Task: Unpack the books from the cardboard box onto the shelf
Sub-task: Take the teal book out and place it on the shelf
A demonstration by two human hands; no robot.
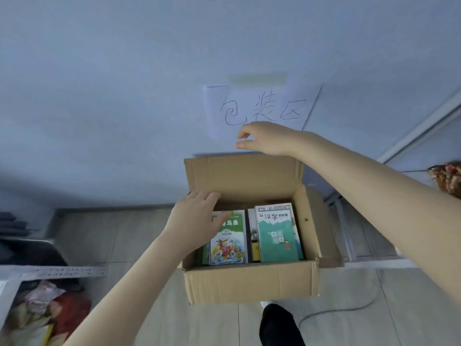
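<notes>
1. Pale blue-grey wall is seen behind, with a handwritten paper sign (262, 106) taped to it, and wood-look floor tiles are laid below.
2. An open cardboard box (249, 283) is set at centre. Its back flap is raised against the wall and its right flap is folded outward, close to a white metal frame (345, 233).
3. Bare floor is left at the box's near and left sides. A cable (349, 309) is trailed across it at the near right, and a slotted metal rail (62, 272) is seen well off to the left.
4. Books are still packed in the box: a green book (229, 243) at left, a teal book (278, 236) at right, thinner ones between.
5. The left hand (197, 218) is held over the box's left wall with fingers straight. Its thumb is laid across the green book's top corner, though contact cannot be judged, and nothing is gripped.
6. The right hand (262, 138) is raised just above the back flap's edge, fingers loosely curled, with nothing held.
</notes>
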